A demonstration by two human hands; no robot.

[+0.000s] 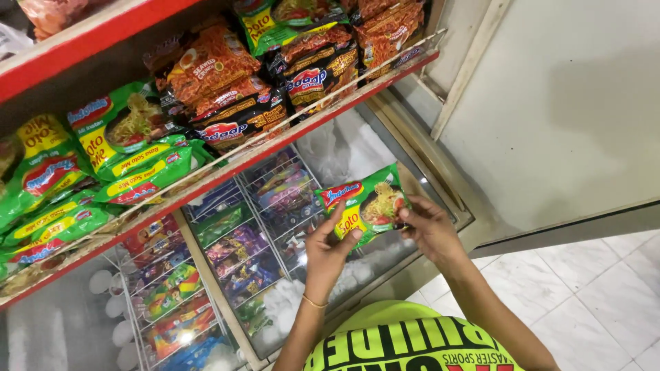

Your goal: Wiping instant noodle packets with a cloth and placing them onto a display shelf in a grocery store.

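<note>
A green instant noodle packet [364,203] is held flat between both hands above a glass-topped chest freezer [275,227]. My left hand [328,251] grips its lower left edge, thumb on top. My right hand [427,227] pinches its right edge. A thin bracelet circles my left wrist. Just up and left of the packet runs a red shelf [227,165] packed with more noodle packets: green ones [124,148] at left, orange and black ones [234,89] in the middle.
Under the freezer glass, wire baskets hold colourful ice cream wrappers [234,254] and white cups [110,302]. A second red shelf [69,48] runs above. A pale wall panel [564,110] stands at right, with white floor tiles [605,295] below. My yellow-green shirt [405,340] fills the bottom.
</note>
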